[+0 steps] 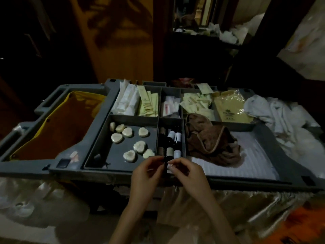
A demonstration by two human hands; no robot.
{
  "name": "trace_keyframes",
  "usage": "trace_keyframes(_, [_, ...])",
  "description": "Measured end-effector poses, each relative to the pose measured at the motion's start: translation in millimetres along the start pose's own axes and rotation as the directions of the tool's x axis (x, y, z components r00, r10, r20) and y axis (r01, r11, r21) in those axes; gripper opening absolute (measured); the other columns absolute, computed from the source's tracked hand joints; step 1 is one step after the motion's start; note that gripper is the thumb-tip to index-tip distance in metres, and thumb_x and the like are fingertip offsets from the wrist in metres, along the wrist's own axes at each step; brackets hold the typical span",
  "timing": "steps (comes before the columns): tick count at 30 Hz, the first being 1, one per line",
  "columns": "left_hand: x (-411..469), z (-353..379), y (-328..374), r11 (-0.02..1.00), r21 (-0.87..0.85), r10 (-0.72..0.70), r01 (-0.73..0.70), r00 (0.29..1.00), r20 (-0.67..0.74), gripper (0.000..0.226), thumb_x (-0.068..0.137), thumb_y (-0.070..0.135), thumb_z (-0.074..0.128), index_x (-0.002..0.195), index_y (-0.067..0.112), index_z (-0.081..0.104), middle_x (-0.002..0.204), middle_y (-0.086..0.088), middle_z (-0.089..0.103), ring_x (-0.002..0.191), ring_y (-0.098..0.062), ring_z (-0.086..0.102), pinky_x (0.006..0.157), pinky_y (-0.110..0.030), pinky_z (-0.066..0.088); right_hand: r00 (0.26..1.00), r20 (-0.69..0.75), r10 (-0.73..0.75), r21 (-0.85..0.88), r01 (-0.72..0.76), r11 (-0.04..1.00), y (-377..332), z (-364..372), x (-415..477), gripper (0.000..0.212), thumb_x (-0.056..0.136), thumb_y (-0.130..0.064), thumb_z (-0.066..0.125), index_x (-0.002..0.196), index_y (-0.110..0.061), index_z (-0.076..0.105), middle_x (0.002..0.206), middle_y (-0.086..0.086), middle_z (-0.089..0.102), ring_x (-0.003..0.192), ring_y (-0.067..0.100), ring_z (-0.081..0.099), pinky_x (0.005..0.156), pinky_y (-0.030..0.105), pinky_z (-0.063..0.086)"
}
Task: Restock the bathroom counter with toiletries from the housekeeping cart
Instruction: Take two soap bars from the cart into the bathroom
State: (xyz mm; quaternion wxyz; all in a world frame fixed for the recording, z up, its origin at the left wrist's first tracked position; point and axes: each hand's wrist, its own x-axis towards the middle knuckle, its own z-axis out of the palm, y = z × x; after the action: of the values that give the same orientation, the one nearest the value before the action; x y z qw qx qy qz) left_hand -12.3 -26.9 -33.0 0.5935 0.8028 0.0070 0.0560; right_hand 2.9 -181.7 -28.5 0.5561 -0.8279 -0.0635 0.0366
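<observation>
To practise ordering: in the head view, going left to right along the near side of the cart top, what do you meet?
Orange bag → soaps → small bottles → brown cloth → white towels.

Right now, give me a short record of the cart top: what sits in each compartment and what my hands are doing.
hands: left hand and right hand pinch a dark bottle between them at the tray's near edge
bottles: small bottles lying in the narrow middle compartment
soaps: round soaps scattered in the left front compartment
towel: brown towel bunched on a white mat, right front
back row: packets and sachets
bag: yellow bag left of the tray
</observation>
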Motion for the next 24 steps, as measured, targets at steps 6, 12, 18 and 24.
trace_keyframes(6, [69.6, -28.1, -24.6, 0.999, 0.045, -0.028, 0.03, 0.998, -0.054, 0.02, 0.091, 0.017, 0.064, 0.106, 0.029, 0.066, 0.097, 0.012, 0.07, 0.088, 0.004, 0.064, 0.077, -0.019, 0.054, 1.0, 0.018, -0.002, 0.029, 0.002, 1.0, -16.1, 23.4, 66.4, 0.01, 0.092, -0.02, 0.065, 0.099, -0.024, 0.07, 0.093, -0.014, 0.07, 0.093, -0.001, 0.064, 0.081, 0.016, 0.05])
trace_keyframes(12, [98.4, -51.9, -58.4, 0.988, 0.047, -0.14, 0.145, 0.985, -0.097, 0.019, 0.089, 0.015, 0.066, 0.097, 0.033, 0.068, 0.088, 0.01, 0.072, 0.084, -0.002, 0.066, 0.077, -0.033, 0.057, 0.999, 0.043, -0.006, 0.072, 0.003, 0.997, -17.3, 50.1, 97.0, 0.009, 0.092, -0.024, 0.065, 0.099, -0.028, 0.07, 0.095, -0.015, 0.069, 0.094, 0.0, 0.064, 0.084, 0.019, 0.052])
trace_keyframes(18, [106.3, -72.5, -68.5, 0.984, -0.014, -0.179, 0.178, 0.979, -0.093, 0.023, 0.087, 0.009, 0.068, 0.093, 0.031, 0.069, 0.083, 0.019, 0.071, 0.081, 0.001, 0.067, 0.072, -0.024, 0.055, 0.998, 0.05, 0.043, -0.04, -0.041, 0.998, -8.7, 61.3, 111.0, 0.009, 0.093, -0.026, 0.064, 0.1, -0.028, 0.069, 0.095, -0.013, 0.069, 0.091, 0.002, 0.063, 0.084, 0.027, 0.053])
trace_keyframes(24, [115.8, -81.0, -76.2, 0.948, -0.241, -0.245, 0.209, 0.961, -0.13, 0.02, 0.087, 0.006, 0.068, 0.094, 0.024, 0.072, 0.089, 0.01, 0.074, 0.088, 0.001, 0.067, 0.068, -0.012, 0.051, 0.99, -0.088, -0.108, -0.439, 0.059, 0.897, -4.9, 79.9, 119.1, 0.007, 0.093, -0.036, 0.062, 0.093, -0.032, 0.068, 0.089, -0.015, 0.067, 0.08, 0.002, 0.062, 0.064, 0.021, 0.051])
